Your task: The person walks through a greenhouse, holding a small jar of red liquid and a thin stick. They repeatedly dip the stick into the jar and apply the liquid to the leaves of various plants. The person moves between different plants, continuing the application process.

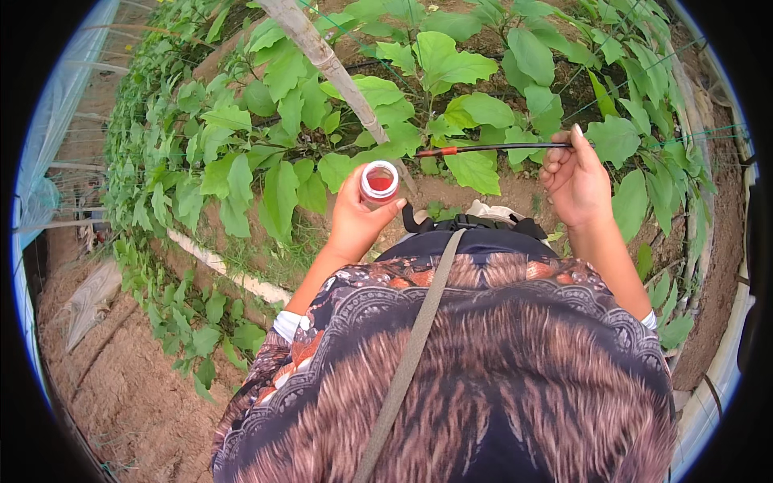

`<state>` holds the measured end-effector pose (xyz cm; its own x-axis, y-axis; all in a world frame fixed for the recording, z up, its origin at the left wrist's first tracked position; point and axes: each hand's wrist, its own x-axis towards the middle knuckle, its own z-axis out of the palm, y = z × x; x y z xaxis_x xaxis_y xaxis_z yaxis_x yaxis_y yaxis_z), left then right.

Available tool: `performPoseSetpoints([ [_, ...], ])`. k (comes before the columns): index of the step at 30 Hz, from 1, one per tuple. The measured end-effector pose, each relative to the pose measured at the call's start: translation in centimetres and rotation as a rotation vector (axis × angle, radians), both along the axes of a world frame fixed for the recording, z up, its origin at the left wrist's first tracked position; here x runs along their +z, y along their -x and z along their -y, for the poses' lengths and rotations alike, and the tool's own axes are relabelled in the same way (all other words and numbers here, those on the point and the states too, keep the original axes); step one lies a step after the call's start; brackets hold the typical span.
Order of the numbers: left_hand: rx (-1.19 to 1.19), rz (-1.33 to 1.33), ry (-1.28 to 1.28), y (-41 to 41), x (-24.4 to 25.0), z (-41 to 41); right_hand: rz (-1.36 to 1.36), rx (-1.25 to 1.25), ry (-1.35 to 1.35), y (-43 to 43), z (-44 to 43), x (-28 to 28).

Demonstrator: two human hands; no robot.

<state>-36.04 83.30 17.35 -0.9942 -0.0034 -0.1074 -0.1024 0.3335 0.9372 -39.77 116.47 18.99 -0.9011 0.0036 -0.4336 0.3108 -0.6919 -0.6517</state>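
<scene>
My left hand (356, 214) is closed around a small clear jar (380, 181) without a lid, its mouth facing up towards me. Red liquid (380, 179) shows inside. In my right hand (577, 181) is a thin black brush or stick (513, 146), pinched near its end between thumb and fingers. It points left, almost level, and its tip (444, 151) is coated red. The tip is apart from the jar, up and to its right. Leafy eggplant-like plants (447, 66) stand right behind both hands; some leaves lie just beyond the brush.
A bamboo pole (326, 57) slants down through the plants behind the jar. Green strings (670, 142) run among the foliage. A pale pipe or pole (229, 268) lies on the ground at left. Plastic sheeting (66, 121) borders the left side, and bare soil (151, 374) spreads below it.
</scene>
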Motion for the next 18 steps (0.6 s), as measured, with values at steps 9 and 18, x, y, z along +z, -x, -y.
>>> performPoseSetpoints([
  [9, 0.127, -0.205, -0.053, 10.2, 7.1, 2.3, 0.144, -0.313, -0.143, 2.1, -1.3, -8.0],
  [18, 0.029, -0.055, -0.059, 15.3, 7.7, 2.0, 0.291, -0.319, -0.12, 9.5, 4.4, -21.4],
])
